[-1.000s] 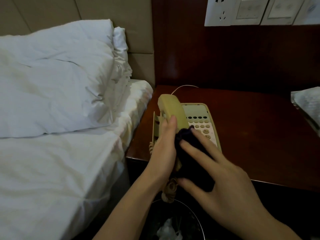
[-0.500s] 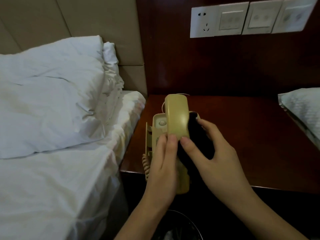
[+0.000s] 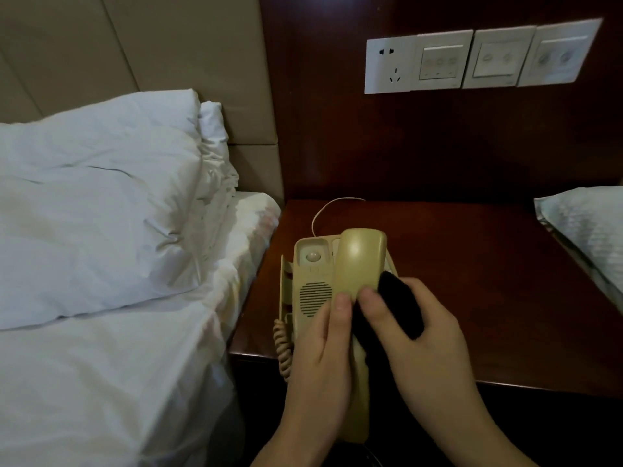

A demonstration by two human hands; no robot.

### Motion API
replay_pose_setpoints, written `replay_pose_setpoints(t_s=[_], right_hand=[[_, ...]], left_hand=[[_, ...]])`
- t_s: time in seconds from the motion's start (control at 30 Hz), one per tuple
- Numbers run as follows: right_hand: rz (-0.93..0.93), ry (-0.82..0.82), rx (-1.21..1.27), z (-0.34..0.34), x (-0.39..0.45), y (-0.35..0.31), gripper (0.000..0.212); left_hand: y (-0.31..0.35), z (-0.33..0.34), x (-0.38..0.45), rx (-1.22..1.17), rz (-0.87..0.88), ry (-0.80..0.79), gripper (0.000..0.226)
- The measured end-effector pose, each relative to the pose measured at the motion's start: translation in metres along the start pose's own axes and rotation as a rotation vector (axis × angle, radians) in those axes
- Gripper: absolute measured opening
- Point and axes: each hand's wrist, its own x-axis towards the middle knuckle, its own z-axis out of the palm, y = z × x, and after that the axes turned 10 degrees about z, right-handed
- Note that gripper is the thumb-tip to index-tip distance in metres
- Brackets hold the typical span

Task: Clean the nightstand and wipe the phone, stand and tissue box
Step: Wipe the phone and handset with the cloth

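A beige phone base [image 3: 312, 281] sits at the front left of the dark wooden nightstand [image 3: 472, 264]. The beige handset [image 3: 359, 261] is lifted off its cradle and held lengthwise above the base. My left hand [image 3: 323, 358] grips the handset's lower half. My right hand [image 3: 424, 338] presses a dark cloth [image 3: 399, 306] against the handset's right side. The coiled cord [image 3: 282, 348] hangs over the nightstand's front edge. The keypad is hidden behind the handset and my hands.
A bed with white sheets [image 3: 118, 365] and a pillow [image 3: 94, 203] lies close on the left. A white textured object [image 3: 590, 237] rests at the nightstand's right edge. A socket and switch panels [image 3: 472, 59] are on the wall above. A thin phone cable [image 3: 328, 210] runs back.
The handset came up off the base and now sits higher in my left hand. My right hand with the cloth slid along its right side. My head tilted upward.
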Motion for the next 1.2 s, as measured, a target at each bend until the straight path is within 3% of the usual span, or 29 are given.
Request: replay_pose_setpoints(t_s=[0.13,0.33,0.5,0.6,0.7,0.87,0.97,1.07,1.2], right_hand=[[0.13,0.094,0.064,-0.013,0.033,-0.009,0.043],[0.099,-0.066,0.156,-0.005,0.016,-0.006,0.04],[0.026,0.111,0.105,-0.011,0.037,-0.012,0.042],[0.002,-0.093,0.137,-0.023,0.042,-0.015,0.032],[-0.009,-0.299,0.167,-0.028,0.037,-0.015,0.043],[0.068,-0.183,0.256,-0.036,0.045,-0.014,0.025],[0.076,-0.228,0.278,-0.039,0.042,-0.008,0.023],[-0.009,-0.322,0.247,-0.034,0.038,-0.007,0.038],[0.034,-0.245,0.341,-0.026,0.042,-0.006,0.031]], left_hand=[[0.0,0.008,-0.009,0.037,0.004,-0.001,0.037],[0.007,0.004,-0.002,-0.037,-0.091,0.032,0.039],[0.009,0.006,-0.004,-0.095,-0.243,-0.025,0.057],[0.01,0.005,-0.004,-0.075,-0.249,-0.058,0.063],[0.011,0.002,-0.002,-0.107,-0.264,-0.073,0.061],[0.009,0.002,-0.002,-0.071,-0.253,-0.15,0.062],[0.006,0.003,-0.004,-0.074,-0.255,-0.154,0.059],[0.004,0.004,-0.002,-0.142,-0.294,-0.102,0.059],[-0.001,0.007,-0.005,-0.215,-0.315,-0.086,0.063]])
